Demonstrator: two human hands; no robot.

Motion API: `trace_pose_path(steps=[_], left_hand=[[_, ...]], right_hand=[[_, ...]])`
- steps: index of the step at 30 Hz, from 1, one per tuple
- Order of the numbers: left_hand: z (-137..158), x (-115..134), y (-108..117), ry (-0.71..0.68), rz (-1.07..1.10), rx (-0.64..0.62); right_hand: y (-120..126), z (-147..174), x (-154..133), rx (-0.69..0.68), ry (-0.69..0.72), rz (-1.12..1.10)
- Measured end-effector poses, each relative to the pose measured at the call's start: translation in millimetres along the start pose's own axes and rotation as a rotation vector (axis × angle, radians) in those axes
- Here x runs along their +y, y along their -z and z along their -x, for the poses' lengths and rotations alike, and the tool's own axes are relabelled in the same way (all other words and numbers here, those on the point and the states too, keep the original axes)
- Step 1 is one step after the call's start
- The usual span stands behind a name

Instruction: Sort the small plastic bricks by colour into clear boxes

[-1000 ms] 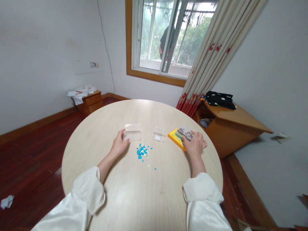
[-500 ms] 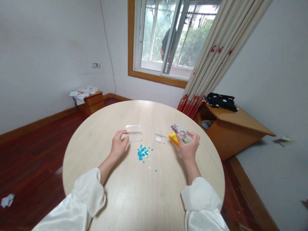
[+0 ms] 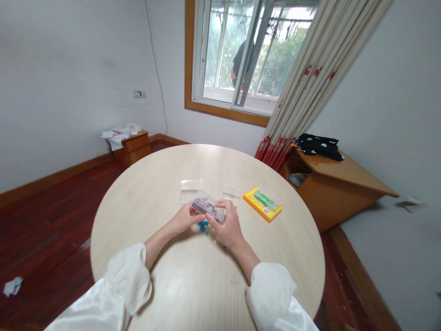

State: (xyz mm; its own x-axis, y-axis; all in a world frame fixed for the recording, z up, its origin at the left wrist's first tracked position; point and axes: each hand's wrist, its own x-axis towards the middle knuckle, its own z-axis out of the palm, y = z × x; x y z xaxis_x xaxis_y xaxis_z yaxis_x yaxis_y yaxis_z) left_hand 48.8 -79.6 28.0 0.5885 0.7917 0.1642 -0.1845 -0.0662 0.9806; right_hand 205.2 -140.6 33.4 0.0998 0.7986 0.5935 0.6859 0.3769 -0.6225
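Between my two hands is a flat clear plastic box (image 3: 208, 205) with dark and grey pieces in it, held tilted above the table. My left hand (image 3: 186, 218) grips its left end, and my right hand (image 3: 228, 223) has the right end between thumb and fingers. Below the box, partly hidden by it and my hands, lies a loose pile of small blue and pale yellow pieces (image 3: 203, 226). Behind the box stand an open clear case (image 3: 191, 185) on the left and a smaller clear case (image 3: 231, 189), partly covered by my right hand.
On the right of the round table (image 3: 206, 285) lies a yellow box (image 3: 263, 205) with a green printed front. A wooden cabinet (image 3: 347, 184) with dark folded cloth (image 3: 319, 146) stands beyond the right edge. A small drawer unit (image 3: 136, 146) with papers is at the far left.
My right hand has carried the clear box from above the yellow box leftward to the middle. My left hand has moved right and closed on its other end. The yellow box stays on the table.
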Motion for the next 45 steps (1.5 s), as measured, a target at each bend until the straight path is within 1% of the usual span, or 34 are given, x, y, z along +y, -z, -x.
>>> trace_pose_path(steps=[3, 6, 9, 14, 18, 21, 26, 28, 32, 35, 40, 43, 45], left_hand=[[0.9, 0.0, -1.6, -0.027, 0.065, 0.010], [0.3, -2.7, -1.4, -0.037, 0.100, 0.023], [-0.5, -4.1, -0.5, -0.038, 0.096, 0.034], [-1.2, -7.3, 0.0, -0.018, 0.068, 0.050], [-3.4, -13.8, 0.0, 0.025, 0.018, 0.124], [-4.2, -14.3, 1.0, 0.051, -0.035, 0.156], [-3.1, -8.2, 2.6, 0.055, -0.085, 0.148], [-2.6, -6.8, 3.0, 0.049, -0.082, 0.140], [-1.9, -5.7, 4.6, 0.026, -0.037, 0.077], [-1.5, -5.0, 6.5, 0.040, -0.012, 0.052], [-1.2, -4.0, 8.8, 0.059, 0.077, 0.084], [-1.1, -2.3, 9.7, 0.026, 0.108, 0.075], [-1.0, -0.7, 10.9, -0.010, 0.069, 0.080]], right_hand=[[1.9, -1.1, 0.3, -0.053, -0.045, -0.039], [2.8, -1.5, -0.5, -0.141, -0.073, -0.005], [1.9, -0.5, -2.3, -0.206, -0.015, 0.048], [-1.5, 1.5, -2.7, -0.254, 0.102, 0.156], [-3.9, 1.8, -1.4, -0.303, 0.159, 0.236], [-5.7, 2.5, -1.2, -0.329, 0.189, 0.291], [-7.6, 3.5, -0.5, -0.363, 0.189, 0.291], [-6.9, 2.7, 2.2, -0.357, 0.135, 0.255], [-3.5, 0.0, 11.0, -0.275, -0.030, 0.117], [-2.0, -1.3, 14.8, -0.245, -0.048, 0.064], [-1.4, -3.2, 15.6, -0.195, -0.099, 0.051], [-0.1, -4.8, 18.6, -0.157, -0.125, 0.093], [0.4, -5.4, 22.1, -0.147, -0.147, 0.133]])
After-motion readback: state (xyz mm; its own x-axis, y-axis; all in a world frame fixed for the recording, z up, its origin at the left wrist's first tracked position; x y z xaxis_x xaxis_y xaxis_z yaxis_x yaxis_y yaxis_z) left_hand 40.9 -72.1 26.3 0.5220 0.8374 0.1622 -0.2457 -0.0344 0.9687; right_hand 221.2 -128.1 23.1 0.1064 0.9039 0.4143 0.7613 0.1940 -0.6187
